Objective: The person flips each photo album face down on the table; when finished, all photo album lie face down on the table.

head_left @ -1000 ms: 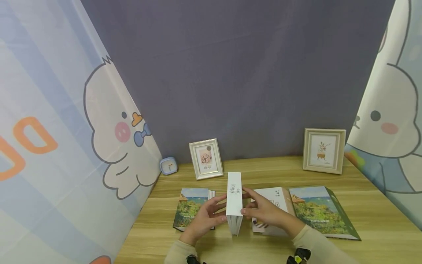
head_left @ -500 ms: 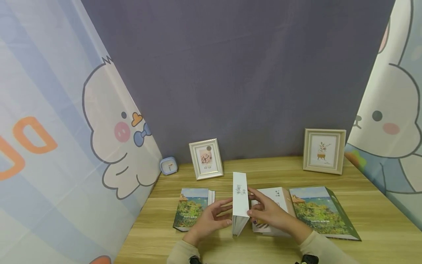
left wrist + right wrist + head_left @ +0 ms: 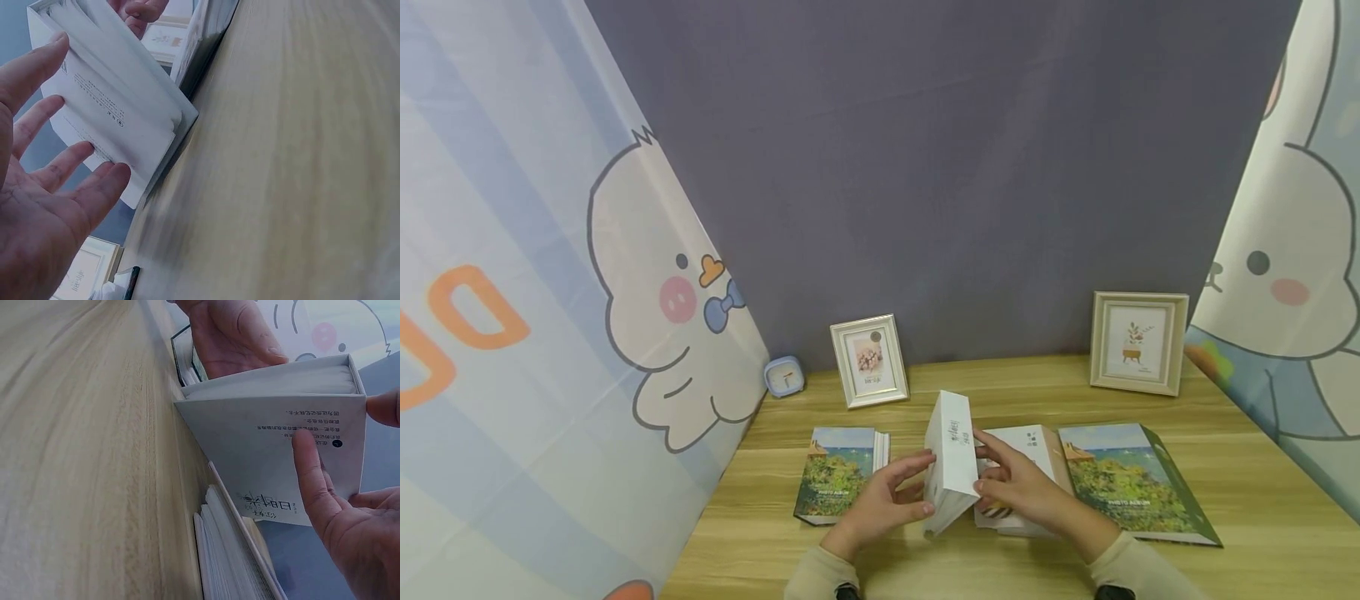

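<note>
A thick white album (image 3: 957,442) stands tilted on the table between the two hands, its printed spine up and its page side down. On its left cover rest the fingertips and thumb of my left hand (image 3: 883,504), the fingers spread and fairly straight in the left wrist view. My right hand (image 3: 1026,493) holds it from the other side: the right wrist view has the thumb at the spine edge and the index finger on the lettered cover (image 3: 269,462). Behind my right hand lies another white album (image 3: 1030,446), partly covered by that hand.
A small landscape photo album (image 3: 833,475) lies at left, a larger one (image 3: 1127,479) at right. Along the back stand a blue clock (image 3: 784,377), a flower picture frame (image 3: 869,360) and a plant picture frame (image 3: 1138,342). A dark curtain (image 3: 955,183) hangs behind.
The white album has shifted right and turned from upright to a tilt, its spine now leaning right and its left cover showing. Both hands have moved right along with it.
</note>
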The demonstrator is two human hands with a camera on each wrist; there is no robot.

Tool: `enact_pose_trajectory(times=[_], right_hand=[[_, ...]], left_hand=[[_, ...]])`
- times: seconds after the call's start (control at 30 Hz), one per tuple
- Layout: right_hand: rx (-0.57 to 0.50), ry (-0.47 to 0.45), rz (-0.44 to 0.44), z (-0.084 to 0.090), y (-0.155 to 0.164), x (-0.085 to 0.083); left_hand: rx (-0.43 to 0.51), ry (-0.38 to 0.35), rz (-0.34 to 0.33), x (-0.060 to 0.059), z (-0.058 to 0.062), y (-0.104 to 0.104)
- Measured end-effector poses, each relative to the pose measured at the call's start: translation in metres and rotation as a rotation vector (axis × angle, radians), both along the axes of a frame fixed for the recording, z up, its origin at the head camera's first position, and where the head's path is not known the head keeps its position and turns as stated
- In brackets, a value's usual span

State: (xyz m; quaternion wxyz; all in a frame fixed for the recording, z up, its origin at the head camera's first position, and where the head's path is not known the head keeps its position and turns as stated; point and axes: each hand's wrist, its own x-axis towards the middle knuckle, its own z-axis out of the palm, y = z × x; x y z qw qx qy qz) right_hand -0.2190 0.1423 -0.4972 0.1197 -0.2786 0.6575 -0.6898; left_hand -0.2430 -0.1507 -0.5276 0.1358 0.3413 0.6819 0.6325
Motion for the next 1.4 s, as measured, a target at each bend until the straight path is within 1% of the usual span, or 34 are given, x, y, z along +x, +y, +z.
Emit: enact_pose_trajectory(times=[0.07,0.17,0.3,0.4,0.57,0.7,0.8,1.07,1.2,1.4], right_hand=[[-0.009,-0.004,0.001,-0.0005,0.0003,0.0001],[-0.005,-0.002,-0.026,-0.0008,0.0007,0.0004],[0.033,0.033,-0.1,-0.0014,0.0011,0.0003],[0.069,0.068,-0.138,-0.0016,0.0018,-0.0002],[0.116,0.095,-0.156,-0.0016,0.003,-0.0012],[0.17,0.093,-0.181,-0.0013,0.0037,-0.0021],[0.21,0.085,-0.198,-0.0015,0.0042,-0.0025],[0.288,0.067,-0.215,-0.0058,0.005,-0.0033],[0.314,0.042,-0.205,-0.0058,0.0054,-0.0036],[0.378,0.051,-0.19,-0.0017,0.0041,-0.004]], left_hand=[[-0.007,0.011,0.008,0.0006,0.0003,0.0003],[-0.013,0.021,0.016,0.0011,0.0006,0.0003],[-0.018,0.039,0.028,0.0005,-0.001,0.0008],[-0.027,0.059,0.039,-0.0004,-0.0023,0.0011],[-0.073,0.076,0.062,-0.001,-0.0024,0.0009],[-0.124,0.064,0.088,-0.0004,-0.0016,0.0007],[-0.144,0.067,0.099,0.0003,-0.001,0.001],[-0.156,0.061,0.111,0.0031,-0.0011,-0.0005],[-0.162,0.058,0.108,0.0032,-0.0005,-0.0005],[-0.191,0.098,0.133,0.0016,0.0016,-0.0007]])
